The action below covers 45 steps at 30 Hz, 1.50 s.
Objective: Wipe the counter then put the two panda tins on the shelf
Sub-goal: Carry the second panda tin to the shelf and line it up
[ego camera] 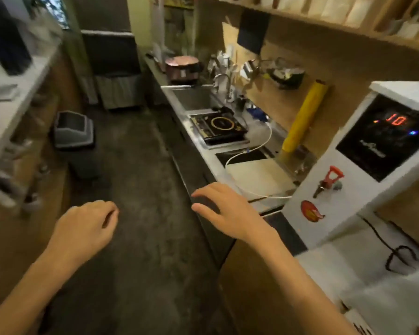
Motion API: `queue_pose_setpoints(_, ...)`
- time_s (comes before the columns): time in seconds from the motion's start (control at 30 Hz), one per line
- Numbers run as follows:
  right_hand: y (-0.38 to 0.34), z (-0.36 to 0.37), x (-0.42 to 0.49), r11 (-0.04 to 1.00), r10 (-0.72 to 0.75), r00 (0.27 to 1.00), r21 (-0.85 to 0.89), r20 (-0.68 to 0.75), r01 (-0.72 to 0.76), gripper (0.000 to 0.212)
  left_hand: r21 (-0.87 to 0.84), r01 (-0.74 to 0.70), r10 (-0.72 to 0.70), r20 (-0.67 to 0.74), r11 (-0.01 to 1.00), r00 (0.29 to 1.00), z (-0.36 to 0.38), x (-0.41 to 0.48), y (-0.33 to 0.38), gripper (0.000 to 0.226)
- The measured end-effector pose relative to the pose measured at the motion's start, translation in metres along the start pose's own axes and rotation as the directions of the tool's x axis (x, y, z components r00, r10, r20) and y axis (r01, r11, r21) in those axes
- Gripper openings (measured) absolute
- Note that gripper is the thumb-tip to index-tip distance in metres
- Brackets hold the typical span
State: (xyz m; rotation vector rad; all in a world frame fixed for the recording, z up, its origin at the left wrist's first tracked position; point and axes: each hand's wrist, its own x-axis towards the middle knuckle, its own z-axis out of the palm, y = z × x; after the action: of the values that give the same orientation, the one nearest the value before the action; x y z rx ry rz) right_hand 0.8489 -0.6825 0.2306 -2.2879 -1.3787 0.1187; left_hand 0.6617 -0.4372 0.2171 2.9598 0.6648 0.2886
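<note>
Standing in narrow aisle, dark floor (136,189) open ahead. Steel counter (203,151) runs along right, front edge clear. Shelf (324,18) high above it. Panda tins not visible. My right hand (225,213) over counter edge, grip wide, empty. My left hand (87,228) loosely curled, empty.
</note>
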Motion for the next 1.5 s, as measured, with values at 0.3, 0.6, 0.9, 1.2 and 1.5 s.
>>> queue_pose_setpoints(0.3,-0.161,0.252,0.162,0.934,-0.316,0.839,-0.007,0.442,0.356,0.052,0.072,0.619,-0.62,0.179,0.782,0.764,0.052,-0.179,-0.254,0.016)
queue_pose_setpoints(0.6,-0.306,0.405,0.256,0.861,-0.491,0.572,0.265,0.657,0.435,0.044,-0.007,0.9,-0.892,0.132,0.435,0.432,0.063,-0.27,-0.373,0.029)
queue_pose_setpoints(0.9,-0.404,0.498,0.408,0.742,-0.613,0.304,0.4,0.729,0.537,0.043,-0.069,0.987,-0.987,0.05,0.147,0.15,0.083,-0.244,-0.472,0.03)
queue_pose_setpoints(1.2,-0.542,0.547,0.531,0.638,-0.687,0.159,0.483,0.709,0.6,0.04,-0.392,0.888,-0.97,0.135,-0.241,-0.204,0.078,-0.19,-0.564,0.031)
queue_pose_setpoints(1.5,-0.692,0.626,0.54,0.58,-0.738,0.18,0.477,0.65,0.66,0.04,-0.667,0.582,-0.883,0.401,-0.465,-0.245,0.081,-0.183,-0.651,0.026)
